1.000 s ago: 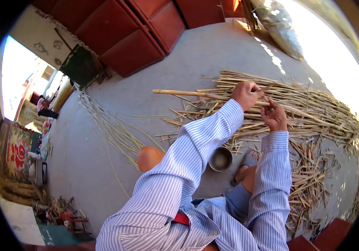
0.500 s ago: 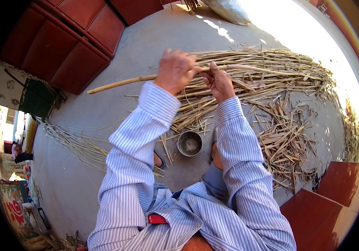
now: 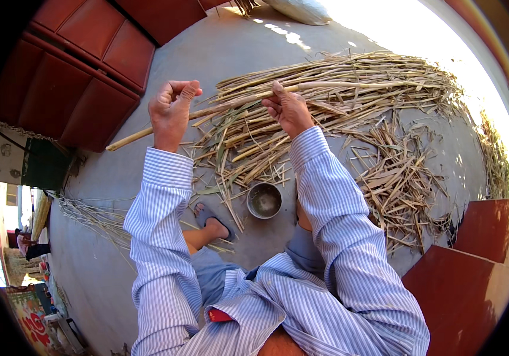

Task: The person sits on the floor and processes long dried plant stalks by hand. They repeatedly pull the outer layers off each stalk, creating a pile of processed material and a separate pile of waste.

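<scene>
A long pale dry reed stalk (image 3: 230,105) runs slantwise across the view, over the pile of stalks. My right hand (image 3: 289,110) pinches it between thumb and fingers. My left hand (image 3: 171,114) is raised beside the stalk's left part, its fingers curled and the thumb pressed towards them. Behind the left wrist the stalk passes out of sight. Whatever the left fingers hold, if anything, cannot be made out. Below my hands lies the pile of long dry stalks (image 3: 349,74), with several green-tinged leaves at its near left side.
A metal bowl (image 3: 264,200) stands on the grey floor between my feet. Broken husks and leaves (image 3: 397,184) are heaped at the right. Thin stems (image 3: 97,216) lie at the left. Red padded furniture (image 3: 82,77) stands far left; a pale sack (image 3: 302,10) lies at the back.
My left hand has moved left, away from my right hand and along the stalk. My right hand has shifted slightly left with the stalk. My left foot now shows more.
</scene>
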Demonstrator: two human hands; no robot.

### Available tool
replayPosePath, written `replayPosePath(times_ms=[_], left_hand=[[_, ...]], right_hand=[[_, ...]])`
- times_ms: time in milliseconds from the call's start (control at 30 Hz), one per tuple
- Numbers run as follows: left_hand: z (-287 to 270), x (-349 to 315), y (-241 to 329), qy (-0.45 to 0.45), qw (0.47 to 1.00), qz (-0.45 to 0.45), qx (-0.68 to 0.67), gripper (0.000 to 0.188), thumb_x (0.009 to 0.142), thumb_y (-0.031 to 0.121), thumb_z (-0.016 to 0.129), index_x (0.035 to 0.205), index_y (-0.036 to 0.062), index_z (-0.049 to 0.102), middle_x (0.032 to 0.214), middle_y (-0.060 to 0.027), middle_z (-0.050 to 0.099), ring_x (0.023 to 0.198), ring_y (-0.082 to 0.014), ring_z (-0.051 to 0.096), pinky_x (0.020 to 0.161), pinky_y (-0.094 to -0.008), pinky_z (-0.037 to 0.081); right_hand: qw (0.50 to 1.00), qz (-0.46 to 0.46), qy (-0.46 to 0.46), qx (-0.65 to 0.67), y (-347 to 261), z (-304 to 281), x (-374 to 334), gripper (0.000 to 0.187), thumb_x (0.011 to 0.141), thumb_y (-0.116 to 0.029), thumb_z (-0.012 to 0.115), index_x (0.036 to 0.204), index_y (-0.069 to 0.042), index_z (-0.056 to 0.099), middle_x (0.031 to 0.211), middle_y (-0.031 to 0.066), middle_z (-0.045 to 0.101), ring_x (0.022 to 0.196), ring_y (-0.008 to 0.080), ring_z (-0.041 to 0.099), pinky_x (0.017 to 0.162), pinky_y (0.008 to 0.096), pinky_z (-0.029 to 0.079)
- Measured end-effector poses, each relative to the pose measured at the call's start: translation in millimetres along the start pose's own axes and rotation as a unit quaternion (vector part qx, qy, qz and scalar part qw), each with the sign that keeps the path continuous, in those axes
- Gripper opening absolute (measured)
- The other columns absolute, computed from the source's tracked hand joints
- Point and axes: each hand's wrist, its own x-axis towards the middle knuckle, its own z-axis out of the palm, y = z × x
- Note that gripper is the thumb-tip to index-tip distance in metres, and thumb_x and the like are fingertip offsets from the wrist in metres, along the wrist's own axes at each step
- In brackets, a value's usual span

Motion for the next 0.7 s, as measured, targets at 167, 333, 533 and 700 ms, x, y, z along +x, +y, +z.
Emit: replayPosePath(times_ms=[167, 333, 533, 700], left_hand=[[43.2, 0.8, 8.4, -0.068, 0.87, 0.317, 0.372, 0.026, 0.086, 0.03, 0.069, 0.09, 0.0042, 0.066, 0.081, -0.0124, 0.068, 0.078, -0.025, 0.065, 0.067, -0.0372, 0.048], [47.9, -0.8, -9.5, -0.173, 0.928, 0.095, 0.315, 0.027, 0.087, 0.036, 0.065, 0.087, 0.0095, 0.068, 0.068, -0.0119, 0.063, 0.063, -0.0302, 0.061, 0.056, -0.0409, 0.045], [29.0, -1.5, -14.5, -0.18, 0.92, 0.101, 0.333, 0.03, 0.085, 0.038, 0.068, 0.081, 0.0077, 0.066, 0.067, -0.0118, 0.063, 0.064, -0.0302, 0.061, 0.056, -0.0407, 0.044], [42.0, -16.3, -20.3, -0.102, 0.904, 0.218, 0.354, 0.028, 0.084, 0.034, 0.069, 0.078, 0.0078, 0.061, 0.069, -0.01, 0.062, 0.066, -0.0308, 0.059, 0.06, -0.0407, 0.043]], right_hand=[[0.996, 0.016, -0.088, 0.016, 1.2, 13.4, -6.2, 0.022, 0.093, -0.027, 0.064, 0.096, -0.006, 0.061, 0.085, 0.005, 0.066, 0.078, 0.0161, 0.068, 0.063, 0.024, 0.057], [0.993, 0.027, -0.071, 0.095, -12.4, -10.0, 5.2, 0.022, 0.1, -0.023, 0.051, 0.109, -0.004, 0.059, 0.103, 0.0077, 0.068, 0.092, 0.0145, 0.065, 0.073, 0.0267, 0.057], [0.997, -0.023, -0.012, 0.066, -25.7, -45.6, 16.3, 0.021, 0.1, -0.024, 0.053, 0.106, -0.005, 0.061, 0.097, 0.0083, 0.07, 0.085, 0.0175, 0.068, 0.068, 0.0243, 0.056], [0.997, -0.04, 0.066, 0.014, -27.5, -42.1, 8.6, 0.025, 0.095, -0.029, 0.062, 0.099, -0.005, 0.063, 0.088, 0.0068, 0.07, 0.076, 0.0156, 0.068, 0.058, 0.0215, 0.052]])
